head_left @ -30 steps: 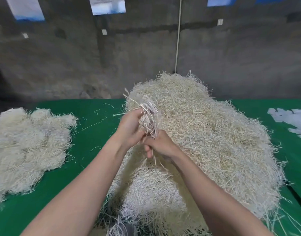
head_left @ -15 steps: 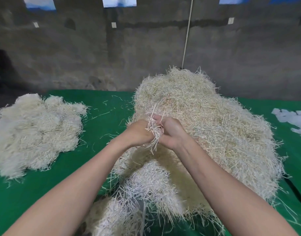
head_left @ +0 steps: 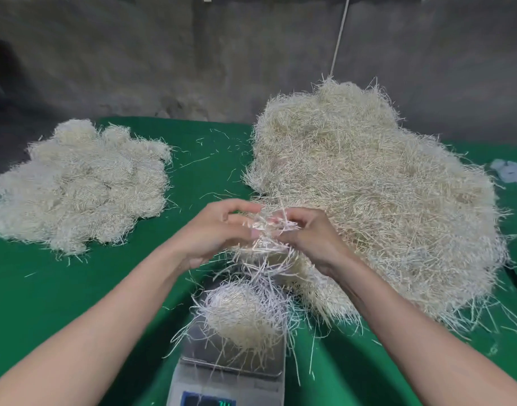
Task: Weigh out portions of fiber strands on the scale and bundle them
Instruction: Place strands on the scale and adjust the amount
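A grey digital scale (head_left: 253, 385) stands at the near edge, and a small heap of pale fiber strands (head_left: 245, 315) lies on its pan. Above it my left hand (head_left: 216, 232) and my right hand (head_left: 307, 238) meet, both pinching a small tuft of strands (head_left: 269, 227) between curled fingers. Loose strands trail down from the tuft toward the heap. The big pile of fiber strands (head_left: 377, 189) lies just right of my hands. The scale's display is partly cut off at the bottom edge.
A second, whiter pile of strands (head_left: 81, 183) lies at the left on the green table cover (head_left: 75, 288). White scraps (head_left: 512, 171) sit at the far right. Stray strands dot the cover between the piles. A grey wall stands behind the table.
The view has tilted down and the scale with its heap has come into sight. My hands have come lower and nearer, off the big pile, still holding a tuft between them.
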`<state>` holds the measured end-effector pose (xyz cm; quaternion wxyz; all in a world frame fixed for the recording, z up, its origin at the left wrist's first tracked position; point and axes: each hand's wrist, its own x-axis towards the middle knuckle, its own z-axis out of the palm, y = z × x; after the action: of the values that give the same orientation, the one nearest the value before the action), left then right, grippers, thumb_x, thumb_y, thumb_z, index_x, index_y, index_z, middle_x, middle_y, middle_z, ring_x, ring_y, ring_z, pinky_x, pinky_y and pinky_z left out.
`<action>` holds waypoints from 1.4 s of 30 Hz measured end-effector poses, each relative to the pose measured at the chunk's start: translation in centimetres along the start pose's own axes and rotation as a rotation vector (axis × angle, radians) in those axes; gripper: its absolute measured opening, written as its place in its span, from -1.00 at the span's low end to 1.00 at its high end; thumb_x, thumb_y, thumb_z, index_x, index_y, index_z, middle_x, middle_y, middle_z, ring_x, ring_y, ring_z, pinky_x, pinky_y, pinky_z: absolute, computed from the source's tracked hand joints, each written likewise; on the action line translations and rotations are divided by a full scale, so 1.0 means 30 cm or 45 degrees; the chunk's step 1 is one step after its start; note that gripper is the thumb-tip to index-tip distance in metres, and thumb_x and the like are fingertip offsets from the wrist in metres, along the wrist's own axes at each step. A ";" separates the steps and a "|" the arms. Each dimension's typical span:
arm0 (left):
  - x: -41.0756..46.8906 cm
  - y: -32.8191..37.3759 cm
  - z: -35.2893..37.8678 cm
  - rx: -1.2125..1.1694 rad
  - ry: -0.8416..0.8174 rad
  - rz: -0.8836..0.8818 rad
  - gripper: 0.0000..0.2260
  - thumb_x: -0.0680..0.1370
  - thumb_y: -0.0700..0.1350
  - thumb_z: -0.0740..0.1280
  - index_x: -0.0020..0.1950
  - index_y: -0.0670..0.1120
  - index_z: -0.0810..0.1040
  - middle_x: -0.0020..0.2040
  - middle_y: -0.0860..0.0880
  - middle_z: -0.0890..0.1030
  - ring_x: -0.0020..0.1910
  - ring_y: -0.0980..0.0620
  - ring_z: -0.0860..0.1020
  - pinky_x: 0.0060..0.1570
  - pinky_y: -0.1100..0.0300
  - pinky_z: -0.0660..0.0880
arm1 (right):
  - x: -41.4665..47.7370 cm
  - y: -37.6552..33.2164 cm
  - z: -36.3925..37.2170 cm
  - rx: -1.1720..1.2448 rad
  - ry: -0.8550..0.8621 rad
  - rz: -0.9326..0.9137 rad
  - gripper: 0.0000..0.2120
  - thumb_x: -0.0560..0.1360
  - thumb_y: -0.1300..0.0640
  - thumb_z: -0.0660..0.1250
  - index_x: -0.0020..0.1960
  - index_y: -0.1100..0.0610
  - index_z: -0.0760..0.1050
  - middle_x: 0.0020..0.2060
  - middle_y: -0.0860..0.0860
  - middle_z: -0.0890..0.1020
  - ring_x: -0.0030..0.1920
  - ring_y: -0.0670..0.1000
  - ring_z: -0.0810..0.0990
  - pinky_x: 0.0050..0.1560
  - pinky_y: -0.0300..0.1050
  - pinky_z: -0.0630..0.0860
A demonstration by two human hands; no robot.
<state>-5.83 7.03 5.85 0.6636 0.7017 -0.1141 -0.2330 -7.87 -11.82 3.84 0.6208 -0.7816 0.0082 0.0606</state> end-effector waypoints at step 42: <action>-0.163 -0.369 -0.105 0.355 0.716 0.261 -0.66 0.51 -0.08 0.36 0.24 0.20 0.45 0.25 0.22 0.44 0.31 0.18 0.33 0.31 0.11 0.20 | -0.124 0.150 0.116 -0.311 0.167 -0.145 -0.76 0.51 -0.07 0.27 0.17 -0.26 0.42 0.31 -0.19 0.43 0.34 -0.14 0.33 0.33 -0.02 0.21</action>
<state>-10.19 13.13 -4.15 0.5868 0.8074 -0.0272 0.0558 -12.26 -9.71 -0.91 0.5218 -0.8527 -0.0030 -0.0256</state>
